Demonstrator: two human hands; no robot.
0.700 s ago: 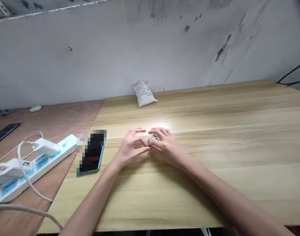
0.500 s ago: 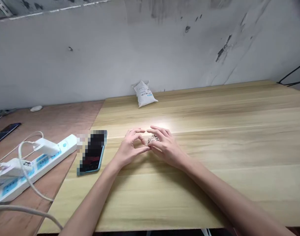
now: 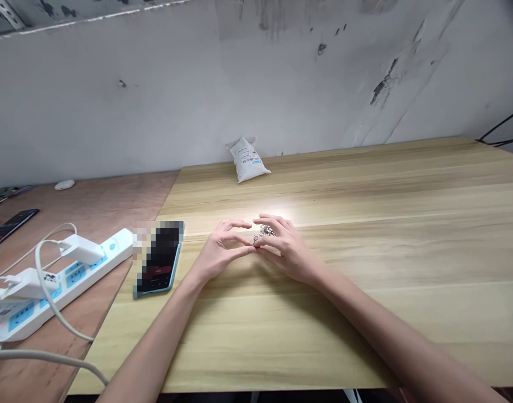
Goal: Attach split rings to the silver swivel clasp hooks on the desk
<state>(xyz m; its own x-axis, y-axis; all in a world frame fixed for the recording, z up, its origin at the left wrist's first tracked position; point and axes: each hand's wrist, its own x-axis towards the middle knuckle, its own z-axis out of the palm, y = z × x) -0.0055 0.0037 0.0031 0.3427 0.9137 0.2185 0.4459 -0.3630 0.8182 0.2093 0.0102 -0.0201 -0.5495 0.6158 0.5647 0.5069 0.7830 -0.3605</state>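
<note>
A small silvery openwork metal ornament (image 3: 265,230) with curled shapes sits between my two hands, above the wooden table (image 3: 386,240). My right hand (image 3: 288,246) has its thumb and fingers curved round it, covering much of its right and lower part. The thumb and index finger of my left hand (image 3: 218,249) come together in a pinch at the ornament's lower left edge; its other fingers are loosely bent. Fingertips hide what exactly is pinched there. What kind of ornament it is cannot be made out.
Left of my hands lies a phone (image 3: 159,260), partly blurred out. Beyond it a white power strip (image 3: 71,285) carries chargers and cables. A white plastic packet (image 3: 248,160) leans by the wall. Another dark phone (image 3: 10,228) lies far left.
My left index finger has straightened and its tip now meets the thumb at the ornament's edge. The ornament has turned slightly in my right hand. The view has shifted a little.
</note>
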